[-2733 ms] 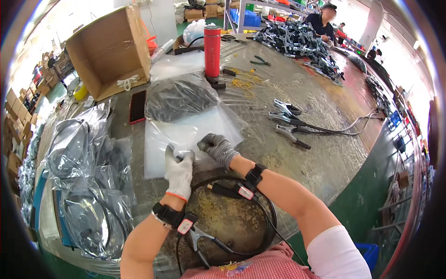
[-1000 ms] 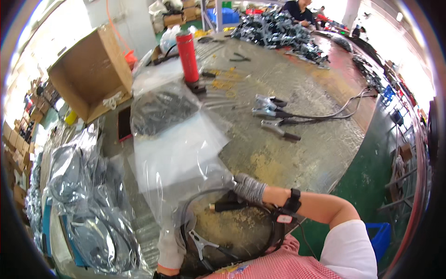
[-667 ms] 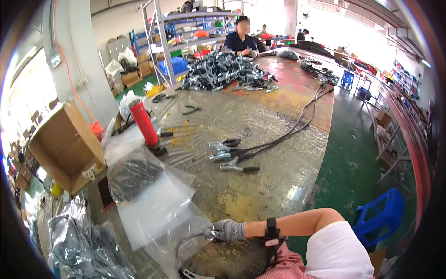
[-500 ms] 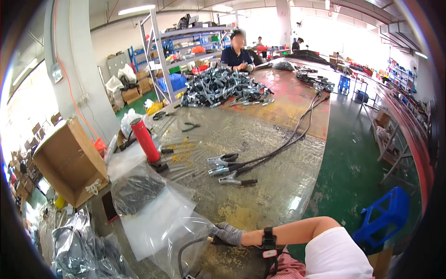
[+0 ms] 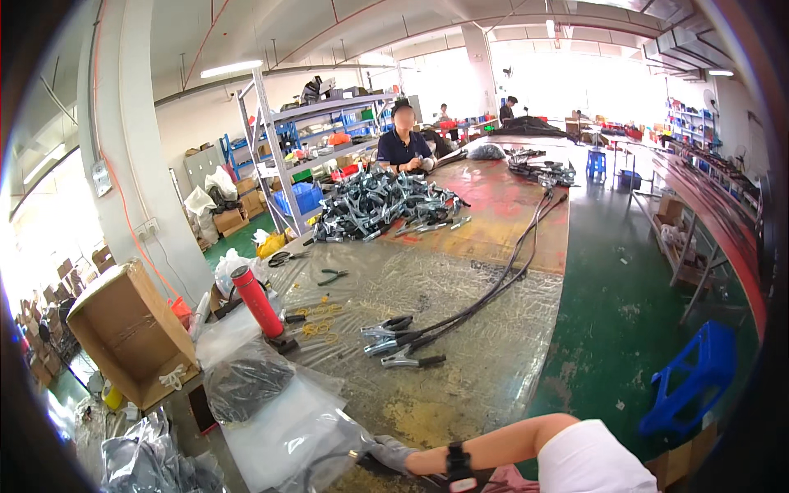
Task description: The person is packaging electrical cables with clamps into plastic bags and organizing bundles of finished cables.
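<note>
Head view: one clear plastic bag (image 5: 327, 448) is touched by one grey-gloved right hand (image 5: 391, 453); neither hand's grip can be told; three black-handled silver clamps (image 5: 401, 360) are seen.

Green floor (image 5: 604, 320) and a blue stool (image 5: 699, 378) at four o'clock; pale pillar (image 5: 152, 177) at ten, metal shelving (image 5: 329, 112) at eleven, white glare (image 5: 534, 82) at one.

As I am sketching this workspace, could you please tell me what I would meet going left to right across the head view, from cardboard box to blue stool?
Open cardboard box → red bottle → pliers → gloved right hand → blue stool.
</note>
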A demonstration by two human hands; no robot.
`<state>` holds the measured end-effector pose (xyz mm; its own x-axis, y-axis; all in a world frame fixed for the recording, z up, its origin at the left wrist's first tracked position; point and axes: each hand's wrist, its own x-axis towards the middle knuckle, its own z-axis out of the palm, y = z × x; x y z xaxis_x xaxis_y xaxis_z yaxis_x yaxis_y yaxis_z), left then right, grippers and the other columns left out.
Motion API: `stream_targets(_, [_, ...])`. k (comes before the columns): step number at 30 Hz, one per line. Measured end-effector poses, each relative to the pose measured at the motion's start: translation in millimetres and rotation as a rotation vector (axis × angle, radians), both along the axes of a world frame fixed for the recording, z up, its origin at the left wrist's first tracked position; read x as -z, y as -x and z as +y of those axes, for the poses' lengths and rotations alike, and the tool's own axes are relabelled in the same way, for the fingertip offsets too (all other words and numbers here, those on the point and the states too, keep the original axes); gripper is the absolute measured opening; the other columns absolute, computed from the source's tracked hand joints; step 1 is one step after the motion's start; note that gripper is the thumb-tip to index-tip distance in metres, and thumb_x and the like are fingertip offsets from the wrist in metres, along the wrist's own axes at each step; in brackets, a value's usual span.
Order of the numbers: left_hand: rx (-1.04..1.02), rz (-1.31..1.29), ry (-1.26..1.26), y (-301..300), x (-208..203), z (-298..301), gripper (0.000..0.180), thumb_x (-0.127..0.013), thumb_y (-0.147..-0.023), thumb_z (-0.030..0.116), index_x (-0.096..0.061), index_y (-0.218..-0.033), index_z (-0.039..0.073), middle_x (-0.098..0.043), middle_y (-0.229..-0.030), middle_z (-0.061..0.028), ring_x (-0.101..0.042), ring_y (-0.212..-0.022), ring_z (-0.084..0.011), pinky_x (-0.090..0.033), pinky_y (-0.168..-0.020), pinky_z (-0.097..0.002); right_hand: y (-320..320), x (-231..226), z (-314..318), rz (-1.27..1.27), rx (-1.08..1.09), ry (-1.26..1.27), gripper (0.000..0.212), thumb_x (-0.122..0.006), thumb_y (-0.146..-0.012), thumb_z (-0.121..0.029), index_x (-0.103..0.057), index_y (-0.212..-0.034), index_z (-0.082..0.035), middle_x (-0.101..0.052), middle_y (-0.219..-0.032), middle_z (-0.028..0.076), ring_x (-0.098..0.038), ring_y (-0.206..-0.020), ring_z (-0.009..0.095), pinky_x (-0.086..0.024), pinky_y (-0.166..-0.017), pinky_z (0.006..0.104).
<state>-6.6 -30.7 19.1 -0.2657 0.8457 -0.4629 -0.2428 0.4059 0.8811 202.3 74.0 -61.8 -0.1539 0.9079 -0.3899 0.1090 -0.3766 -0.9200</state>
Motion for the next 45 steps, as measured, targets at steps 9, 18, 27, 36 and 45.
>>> stream_targets(9, [-0.049,0.115,0.078,-25.7,7.3,-8.9,0.047,-0.040,-0.097,0.038,-0.052,-0.120,-0.001,-0.061,-0.098,-0.0090,-0.058,-0.081,-0.0177,-0.050,-0.070,-0.0312,-10.7,-14.6,-18.4,0.241,-0.029,0.288,0.034,-0.044,-0.094,-0.035,-0.065,-0.092,-0.008,-0.065,-0.071,0.010,-0.059,-0.047,0.020,-0.046,-0.039,0.0320])
stream_targets(18, [0.081,0.196,-0.059,-21.5,5.3,-40.0,0.041,-0.037,-0.098,0.041,-0.056,-0.110,0.007,-0.062,-0.090,-0.0053,-0.052,-0.074,-0.0147,-0.044,-0.068,-0.0278,-50.4,15.1,-47.5,-0.190,-0.100,-0.221,0.049,-0.042,-0.092,-0.045,-0.059,-0.109,-0.003,-0.063,-0.092,0.020,-0.060,-0.089,0.033,-0.045,-0.080,0.0379])
stream_targets(27, [0.366,0.583,-0.149,-32.2,12.4,-41.5,0.029,-0.048,-0.092,0.025,-0.059,-0.113,0.008,-0.065,-0.093,-0.0152,-0.062,-0.084,-0.0260,-0.047,-0.076,-0.0368,-35.7,-26.4,-50.0,0.307,0.127,0.489,0.032,-0.047,-0.092,-0.037,-0.061,-0.088,-0.008,-0.056,-0.060,0.003,-0.045,-0.038,0.012,-0.034,-0.032,0.0290])
stream_targets(36, [0.373,0.136,0.002,-10.2,-12.6,-43.3,0.042,-0.035,-0.098,0.025,-0.039,-0.136,0.008,-0.062,-0.107,-0.0170,-0.061,-0.091,-0.0257,-0.047,-0.079,-0.0360,-38.5,12.3,-94.5,0.093,0.273,0.094,0.033,-0.051,-0.092,-0.036,-0.062,-0.099,-0.006,-0.060,-0.070,0.002,-0.051,-0.046,0.013,-0.041,-0.042,0.0278])
stream_targets(45, [0.483,0.942,-0.484,-16.7,34.8,-38.7,0.067,-0.055,-0.087,0.025,-0.022,-0.144,0.012,-0.055,-0.116,-0.0258,-0.058,-0.097,-0.0400,-0.046,-0.079,-0.0453,-25.8,-39.1,-97.1,0.405,0.290,0.447,0.038,-0.053,-0.089,-0.046,-0.064,-0.090,-0.009,-0.063,-0.070,0.003,-0.053,-0.047,0.014,-0.041,-0.041,0.0277])
